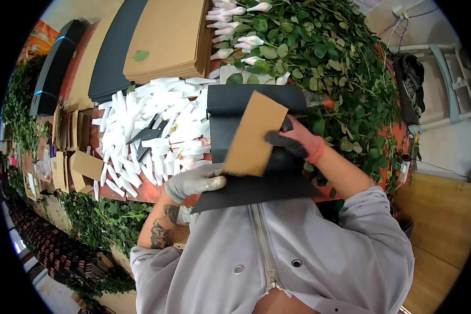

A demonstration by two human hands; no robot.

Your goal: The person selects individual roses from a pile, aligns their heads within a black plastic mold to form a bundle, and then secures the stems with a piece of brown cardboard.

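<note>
My right hand (294,139), in a red and black glove, grips a flat brown cardboard piece (254,136) by its right edge, with the piece tilted. My left hand (198,183), in a pale grey glove, is closed on the left side of a black sheet (261,189) close to my jacket, thumb on top. The cardboard's lower end is beside the left fingers; whether they touch it I cannot tell. Beyond the cardboard lies a rolled black wrapper (254,98), with clear film and something red at its right end.
White mesh sleeves (157,94) are heaped left of my hands. Behind them stand stacks of brown cardboard (167,36) and black sheets (115,52). Leafy stems (345,63) with white-sleeved flower heads pile up at right. Small folded cardboard pieces (70,131) sit at far left.
</note>
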